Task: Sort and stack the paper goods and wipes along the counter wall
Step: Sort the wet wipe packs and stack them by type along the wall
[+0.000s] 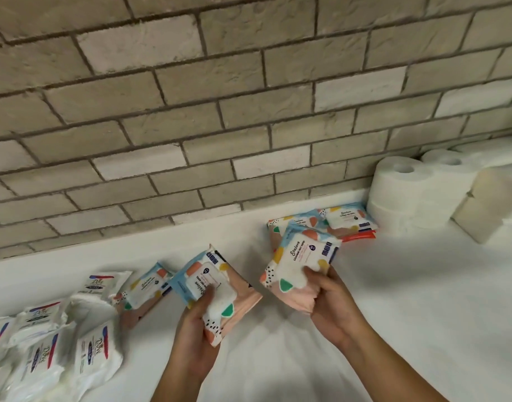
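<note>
Plainly the right hand (333,300) is the nearer one: its fingers and thumb curl round the lower end of a patterned wipes pack (298,265), held just in front of the stack of matching packs (347,221), long axis pointing roughly at that stack. Farther left of the stack, the left hand (196,329) grips a second patterned pack (214,285), thumb across its face. The right hand's pack likely lands first.

- Your left hand (195,329): bare; the left forearm (179,382) runs uncovered to the near edge of view.
- Your right hand (334,306): bare; the right forearm (393,367) runs uncovered to the near right corner.
</note>
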Available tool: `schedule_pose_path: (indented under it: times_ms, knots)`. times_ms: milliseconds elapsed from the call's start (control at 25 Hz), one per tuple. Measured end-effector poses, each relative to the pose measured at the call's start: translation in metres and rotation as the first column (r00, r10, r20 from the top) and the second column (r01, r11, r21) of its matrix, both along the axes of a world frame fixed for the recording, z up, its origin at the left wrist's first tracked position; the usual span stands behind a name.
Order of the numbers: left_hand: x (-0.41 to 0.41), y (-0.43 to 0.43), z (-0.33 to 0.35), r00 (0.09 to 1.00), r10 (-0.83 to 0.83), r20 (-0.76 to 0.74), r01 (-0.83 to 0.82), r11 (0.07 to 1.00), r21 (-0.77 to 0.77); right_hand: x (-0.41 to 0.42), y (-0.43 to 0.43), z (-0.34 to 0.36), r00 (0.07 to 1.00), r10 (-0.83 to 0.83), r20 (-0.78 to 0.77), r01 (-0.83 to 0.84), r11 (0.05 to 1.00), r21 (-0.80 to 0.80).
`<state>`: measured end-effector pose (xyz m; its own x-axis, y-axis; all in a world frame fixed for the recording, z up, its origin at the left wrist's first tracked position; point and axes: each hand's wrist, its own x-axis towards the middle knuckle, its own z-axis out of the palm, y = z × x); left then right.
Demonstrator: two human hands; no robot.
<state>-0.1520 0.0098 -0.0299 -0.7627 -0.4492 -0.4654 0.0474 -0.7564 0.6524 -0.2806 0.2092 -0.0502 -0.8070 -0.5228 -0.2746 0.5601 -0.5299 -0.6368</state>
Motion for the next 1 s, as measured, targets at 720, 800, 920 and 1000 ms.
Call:
schedule_pose_path:
  times_ms: [720, 800, 920, 1000]
  knots:
    - [-0.081, 0.041, -0.025, 0.978, -0.028, -0.205, 0.046, 0.996, 0.081, -0.197, 0.021, -0.029, 0.876, -0.392, 0.280, 0.320, 0.908, 0.269]
    - [-0.093, 0.042, -0.032, 0.986, -0.042, -0.164, 0.046, 0.999, 0.017, -0.205, 0.021, -0.030, 0.866, -0.420, 0.273, 0.292, 0.866, 0.406]
    - [-0.112, 0.038, -0.037, 0.997, -0.055, -0.056, 0.050, 0.996, -0.080, -0.216, 0.026, -0.029, 0.893, -0.404, 0.200, 0.225, 0.784, 0.578]
    - [-0.124, 0.032, -0.032, 0.996, -0.085, 0.034, 0.090, 0.970, -0.224, -0.216, 0.026, -0.029, 0.908, -0.371, 0.193, 0.190, 0.777, 0.600]
